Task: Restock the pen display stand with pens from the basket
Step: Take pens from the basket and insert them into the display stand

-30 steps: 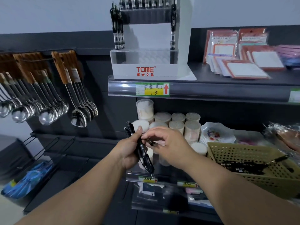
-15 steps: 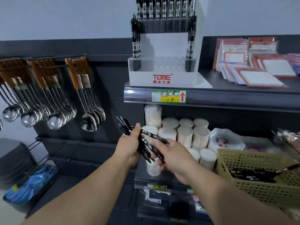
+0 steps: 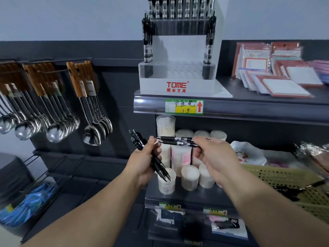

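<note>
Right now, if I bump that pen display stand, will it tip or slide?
Possibly top-heavy: the pen display stand rises tall, its upper row of pens full. Its broad flat base likely resists tipping. Sitting at the shelf front edge, it might slide off if shoved.

The white stand (image 3: 178,87), marked TOME in red, sits on the shelf (image 3: 258,108) with a full row (image 3: 179,8) of black pens upright on top and a few at each end of the lower tier. A bundle (image 3: 157,165) of black pens slants tips-down in the left hand (image 3: 142,163), while two pens (image 3: 178,141) lie level in the right hand (image 3: 217,157). The olive perforated basket (image 3: 277,177), low at right, holds more.
</note>
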